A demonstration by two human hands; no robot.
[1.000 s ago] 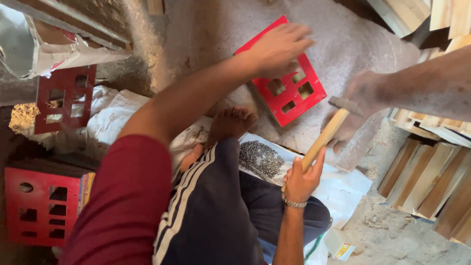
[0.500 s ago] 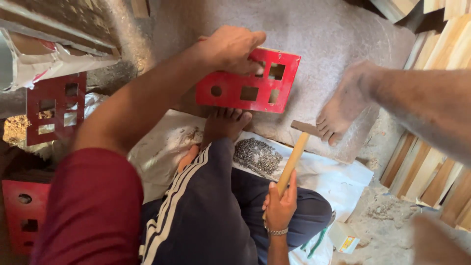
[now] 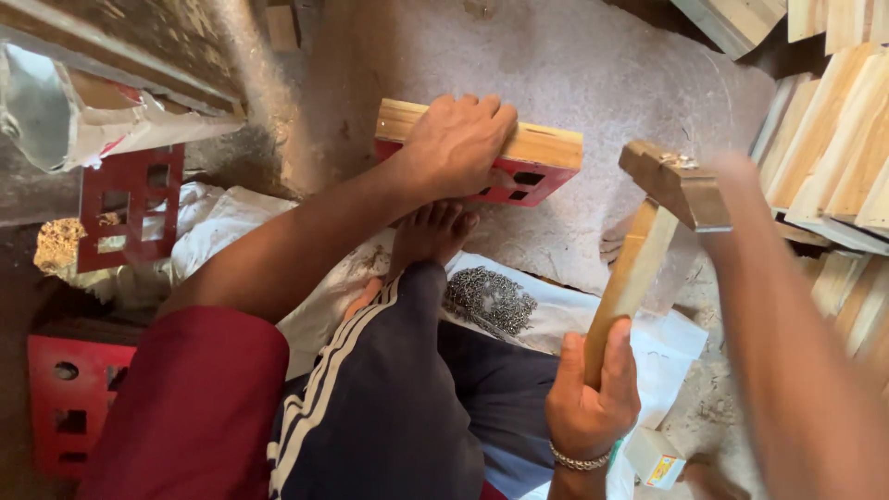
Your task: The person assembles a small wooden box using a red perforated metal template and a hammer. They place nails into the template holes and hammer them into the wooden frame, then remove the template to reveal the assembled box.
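Nearest, the right hand (image 3: 593, 393) is clenched around the lower end of a hammer's (image 3: 648, 241) pale wooden handle; a metal bracelet (image 3: 579, 458) circles its wrist, and the forearm is cut off by the bottom edge. The hammer rises up and to the right, its head raised clear of the work. Part of the head is masked by a blurred arm (image 3: 787, 333) of another person, which enters from the right; that person's hand cannot be made out.

Just left of the right hand lies a dark heap of small nails (image 3: 491, 298) on white sheeting (image 3: 574, 319), partly hidden by the knee in dark striped trousers. A small box (image 3: 657, 456) sits near the bottom edge, half covered.

Farther on, a bare foot (image 3: 431, 231) rests just below the red perforated panel (image 3: 519, 181). The left hand (image 3: 454, 143), palm down with fingers curled over the far edge, presses a pale wooden strip (image 3: 546, 143) onto that panel on the grey stone floor (image 3: 593, 65). Most of the panel is hidden under hand and strip.

At far left, more red panels (image 3: 125, 204) stand partly in shadow. Stacked wooden slats (image 3: 833, 157) are cut off at right.
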